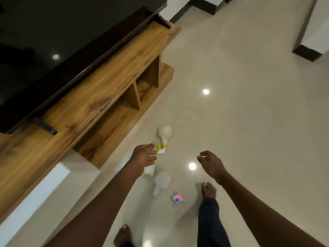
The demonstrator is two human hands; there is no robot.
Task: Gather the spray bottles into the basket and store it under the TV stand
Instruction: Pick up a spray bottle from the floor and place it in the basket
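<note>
Spray bottles: three lie on the floor. One with a yellow collar (pixel 164 136) lies just beyond the left hand, nozzle toward the fingers. One white bottle (pixel 149 170) is half hidden under the left wrist. One clear bottle (pixel 161 182) lies nearer the person than both hands, between the forearms.
Loose trigger head: one, pink and blue (pixel 177 198), lies apart from the clear bottle, on its right-hand side.
Left hand: the left hand (pixel 144 155) reaches out over the floor, fingers loosely bent and parted, holding nothing; its fingertips are just short of the yellow-collared bottle's nozzle.
Right hand: the right hand (pixel 211 164) hangs in the air, fingers relaxed and slightly curled, holding nothing, well to the right of the bottles.
Feet: two bare feet; one (pixel 208 190) is just below the right hand, the other (pixel 123 236) below the left forearm.
TV stand: a wooden TV stand (pixel 99 90) runs along the left of the left arm, its front edge near the bottles.
Compartments: two open cubbies show under the top; I cannot tell whether they hold anything.
TV: one dark TV (pixel 53 50) stands on the stand on two feet.
Open room: bare glossy floor (pixel 249 122) spreads wide beyond and to the right of the right hand.
Basket: not seen here.
</note>
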